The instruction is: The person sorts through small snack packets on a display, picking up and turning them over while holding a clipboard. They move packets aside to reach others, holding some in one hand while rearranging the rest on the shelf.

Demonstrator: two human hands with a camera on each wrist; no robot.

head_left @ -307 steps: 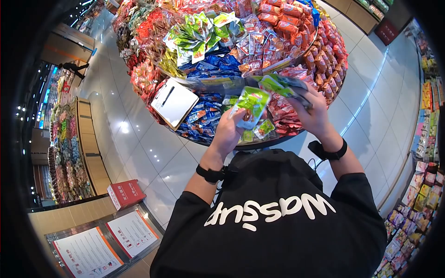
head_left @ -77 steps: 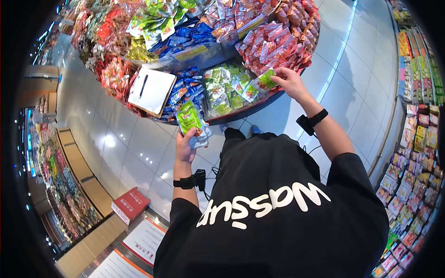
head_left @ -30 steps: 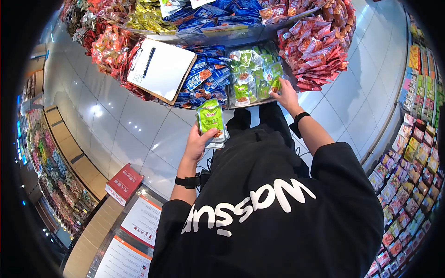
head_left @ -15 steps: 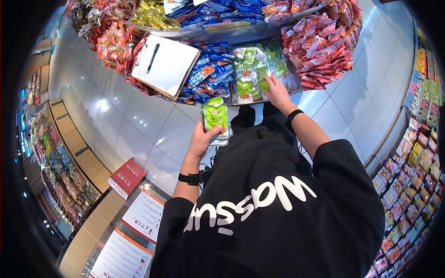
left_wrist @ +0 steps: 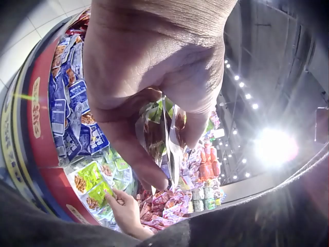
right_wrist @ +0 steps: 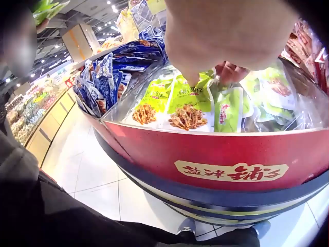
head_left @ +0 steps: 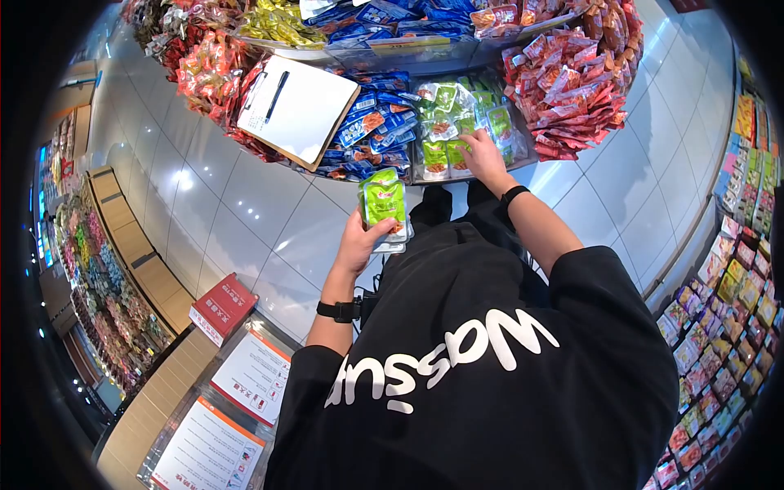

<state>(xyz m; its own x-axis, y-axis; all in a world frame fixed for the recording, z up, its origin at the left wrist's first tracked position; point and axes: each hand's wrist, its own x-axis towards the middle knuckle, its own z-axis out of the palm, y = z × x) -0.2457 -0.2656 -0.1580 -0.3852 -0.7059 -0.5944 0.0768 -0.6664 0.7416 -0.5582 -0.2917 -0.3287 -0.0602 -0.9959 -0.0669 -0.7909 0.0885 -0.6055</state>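
1. The left hand (head_left: pixel 355 245) has its fingers curled round the lower part of a stack of glossy green plastic pouches (head_left: pixel 382 200), presumably gripped low to leave the printed front uncovered.
2. The right hand (head_left: pixel 486 159) touches a flat green plastic pouch (right_wrist: pixel 190 108) among matching ones in the round, red-fronted display stand (right_wrist: pixel 144 146); whether its fingers pinch or merely press, I cannot tell.
3. Shiny blue plastic packets (head_left: pixel 359 131) lie alongside, apparently sorted by colour.
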